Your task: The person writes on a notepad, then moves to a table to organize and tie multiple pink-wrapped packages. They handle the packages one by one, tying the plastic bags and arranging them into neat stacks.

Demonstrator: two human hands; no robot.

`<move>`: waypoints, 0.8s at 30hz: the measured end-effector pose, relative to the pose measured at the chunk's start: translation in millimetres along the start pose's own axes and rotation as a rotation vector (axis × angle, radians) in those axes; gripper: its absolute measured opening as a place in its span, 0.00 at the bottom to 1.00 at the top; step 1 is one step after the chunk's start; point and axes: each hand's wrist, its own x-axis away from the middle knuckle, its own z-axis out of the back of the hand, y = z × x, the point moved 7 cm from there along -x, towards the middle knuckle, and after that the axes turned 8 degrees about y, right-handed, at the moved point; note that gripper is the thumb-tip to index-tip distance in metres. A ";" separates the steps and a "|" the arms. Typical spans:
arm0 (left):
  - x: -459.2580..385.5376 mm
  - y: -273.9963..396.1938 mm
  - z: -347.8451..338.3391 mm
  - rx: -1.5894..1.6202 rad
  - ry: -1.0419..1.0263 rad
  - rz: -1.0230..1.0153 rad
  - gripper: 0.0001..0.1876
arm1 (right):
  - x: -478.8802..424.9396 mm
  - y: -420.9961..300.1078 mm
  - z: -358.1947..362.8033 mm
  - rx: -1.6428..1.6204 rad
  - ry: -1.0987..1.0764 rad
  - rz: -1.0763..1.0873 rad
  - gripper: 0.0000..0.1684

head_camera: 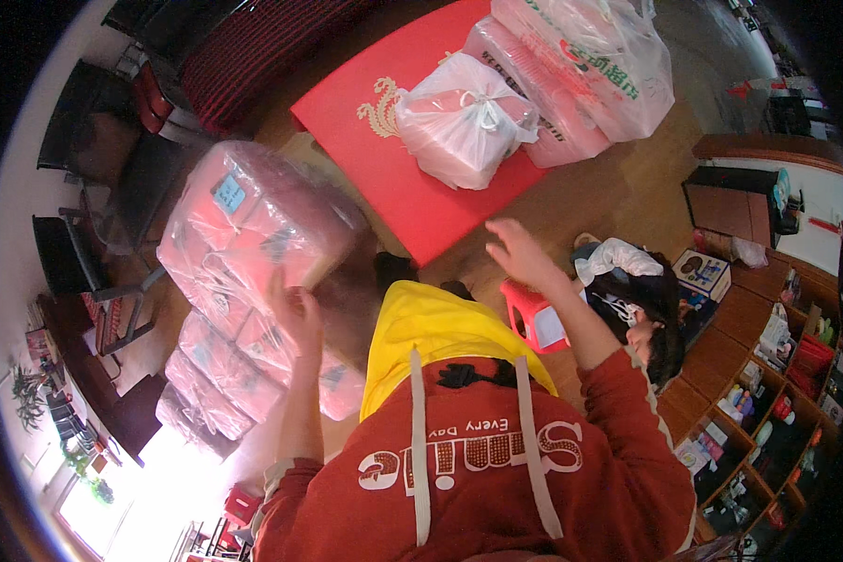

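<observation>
My left hand [296, 316], slightly blurred, has its fingers apart at the right side of large clear plastic bundles of pink packs [253, 232]; whether it touches the plastic is unclear. More wrapped pink packs [232, 365] lie below that bundle. My right hand [523, 256] is empty, fingers spread, just off the near right edge of a red-covered table [372, 168] with a gold pattern. On the table sits a knotted white plastic bag [464, 119], beside a clear-wrapped pack of pink goods [569, 133] and a large printed, filled plastic bag [604, 63].
A person [625, 302] is low at my right, beside a red plastic stool [527, 316]. Wooden shelving [737, 337] with small goods stands farther right. Black chairs [77, 260] and a dark desk [84, 372] are at the left.
</observation>
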 end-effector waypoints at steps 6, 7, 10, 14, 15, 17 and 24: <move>56.0 49.4 -79.7 0.030 -0.393 0.022 0.19 | -135.0 49.0 50.5 0.081 0.208 -0.081 0.23; 57.4 56.2 -89.1 -0.016 -0.475 -0.031 0.18 | -148.8 48.5 59.6 0.228 0.310 -0.052 0.25; 66.9 35.5 -102.6 0.034 -0.612 0.173 0.14 | -202.0 71.8 54.8 0.181 0.255 -0.007 0.29; 70.2 1.0 -101.2 0.021 -0.570 0.290 0.13 | -236.2 95.0 37.9 0.259 0.192 -0.126 0.23; 71.1 -5.1 -96.0 0.018 -0.519 0.311 0.13 | -237.0 93.6 36.2 0.190 0.192 -0.182 0.26; 66.8 -13.8 -98.0 0.006 -0.439 0.366 0.13 | -242.4 135.0 44.1 0.245 0.188 -0.157 0.27; 86.2 -25.0 -90.7 0.017 -0.218 0.553 0.12 | -267.0 153.7 34.7 0.279 0.008 -0.213 0.28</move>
